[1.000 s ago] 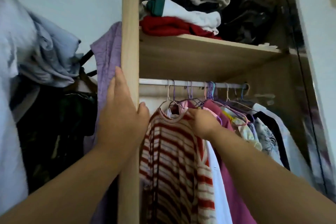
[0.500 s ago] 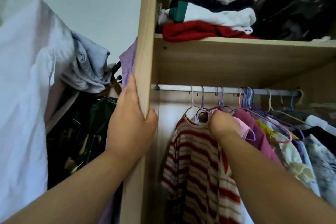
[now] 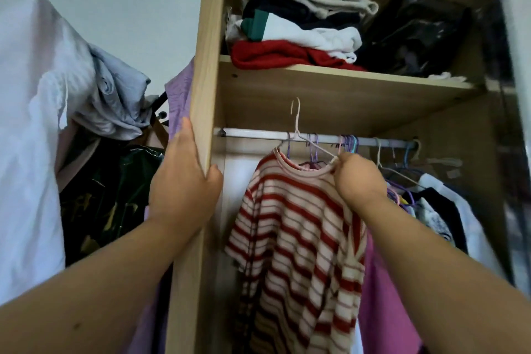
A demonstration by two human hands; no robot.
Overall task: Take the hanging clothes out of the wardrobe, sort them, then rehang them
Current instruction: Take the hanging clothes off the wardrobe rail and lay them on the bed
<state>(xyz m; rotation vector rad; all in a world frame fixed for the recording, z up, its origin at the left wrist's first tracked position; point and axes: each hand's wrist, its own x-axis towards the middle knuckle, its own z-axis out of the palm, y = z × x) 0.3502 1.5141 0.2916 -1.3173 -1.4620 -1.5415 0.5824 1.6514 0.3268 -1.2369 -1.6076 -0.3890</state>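
Lifted off the left end of the rail [image 3: 253, 133], the pale hanger [image 3: 297, 121] carrying the red-striped T-shirt [image 3: 296, 238] is now pinched by the right hand [image 3: 359, 178] while the left hand [image 3: 184, 181] grips the wardrobe side panel [image 3: 207, 37]; held tilted, the shirt may slip off or snag the neighbouring purple hangers [image 3: 313, 149].

My left hand [image 3: 184, 184] grips the front edge of the wardrobe side panel [image 3: 207, 66]. My right hand [image 3: 359, 178] pinches the pale hanger [image 3: 297, 123] at the collar of the red-striped shirt [image 3: 296, 238], with its hook standing above the rail [image 3: 258, 133]. More hung clothes [image 3: 442, 210] crowd the rail's right end; folded clothes [image 3: 296, 34] sit on the shelf [image 3: 344, 95].
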